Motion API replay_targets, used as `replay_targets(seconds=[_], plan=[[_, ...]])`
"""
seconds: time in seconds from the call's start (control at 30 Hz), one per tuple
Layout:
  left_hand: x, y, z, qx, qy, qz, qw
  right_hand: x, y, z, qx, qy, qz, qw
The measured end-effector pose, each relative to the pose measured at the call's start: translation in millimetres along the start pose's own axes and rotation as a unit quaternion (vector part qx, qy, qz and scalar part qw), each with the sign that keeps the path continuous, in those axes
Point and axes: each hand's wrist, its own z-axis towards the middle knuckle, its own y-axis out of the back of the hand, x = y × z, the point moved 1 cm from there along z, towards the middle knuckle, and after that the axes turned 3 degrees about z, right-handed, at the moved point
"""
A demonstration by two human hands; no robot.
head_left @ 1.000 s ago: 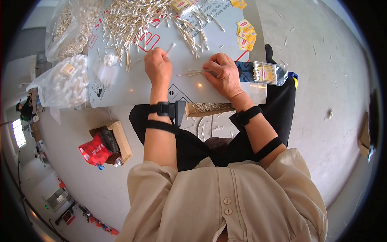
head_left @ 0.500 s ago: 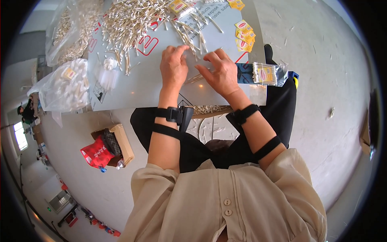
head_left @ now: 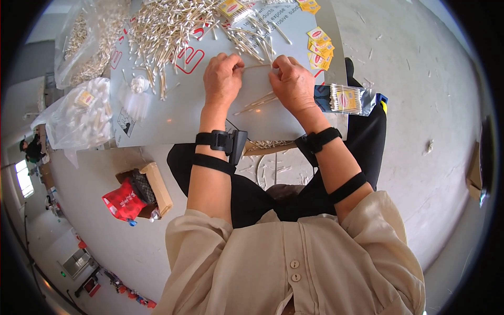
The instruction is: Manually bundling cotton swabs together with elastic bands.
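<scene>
Both forearms come up from the lower edge, over the near side of the counter (head_left: 184, 118), backs of hands up. Left hand (head_left: 223, 79): fingers curled, wrist about straight, grip pinched at one end of a cotton swab (head_left: 258, 66). Right hand (head_left: 292, 83): angled inward to the left, index bent over the thumb, grip pinching the swab's other end. Swab spans the gap between the hands, roughly crosswise; too thin here to say if it's just one, tips hidden by fingers. Loose swabs (head_left: 255, 103) lie on the counter just below that gap, right ends running up to the right hand. Swab pile (head_left: 168, 26) is beyond the left hand; filled swab pack (head_left: 345, 98) sits right of the right hand. Vs half a second ago: right fingers were spread with thumb apart, now closed; left fingers were reaching out, now curled in, hand a bit further left. Swab between the hands wasn't visible then. Loose swabs show more clear of the right hand. Pack about unchanged.
</scene>
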Motion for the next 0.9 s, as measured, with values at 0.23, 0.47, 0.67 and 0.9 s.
replay_targets(seconds=[0.23, 0.47, 0.67, 0.9], plan=[[-16, -1, 6, 0.005, -0.045, -0.013, 0.999, -1, 2, 4, -0.015, 0.000, 0.028, 0.999], [-17, -5, 17, -0.007, -0.065, -0.006, 0.998, -1, 5, 9, -0.031, -0.036, 0.051, 0.998], [-25, -5, 10, -0.023, -0.100, 0.013, 0.995, -7, 5, 9, -0.041, -0.040, 0.076, 0.995], [-36, 0, -16, -0.016, -0.084, 0.046, 0.995, -6, 9, 5, -0.039, 0.007, 0.138, 0.990]])
